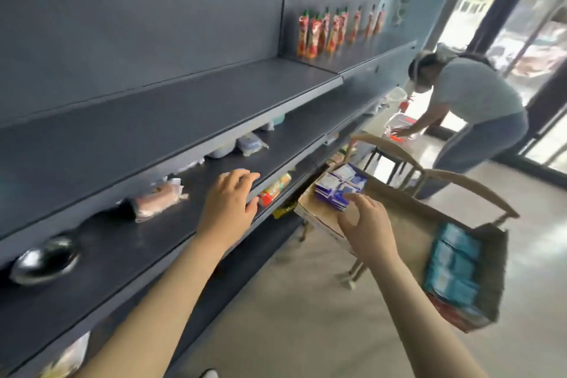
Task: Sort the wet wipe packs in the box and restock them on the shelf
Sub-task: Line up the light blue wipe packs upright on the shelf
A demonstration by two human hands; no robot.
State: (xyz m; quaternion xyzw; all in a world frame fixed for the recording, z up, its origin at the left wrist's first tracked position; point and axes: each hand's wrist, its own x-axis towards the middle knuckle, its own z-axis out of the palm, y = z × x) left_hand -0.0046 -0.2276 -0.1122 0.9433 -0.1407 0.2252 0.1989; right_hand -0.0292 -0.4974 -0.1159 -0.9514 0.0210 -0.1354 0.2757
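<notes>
One wide-angle view was taken from head height, facing forward and down. It stood close to the dark grey shelf unit [184, 120], which ran along the left, and the open brown cardboard box [408, 212] at lower right.

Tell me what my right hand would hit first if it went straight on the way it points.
Probably the purple-and-white wipe packs in the box; your right hand looks nearly on them, though depth is unclear.
</notes>
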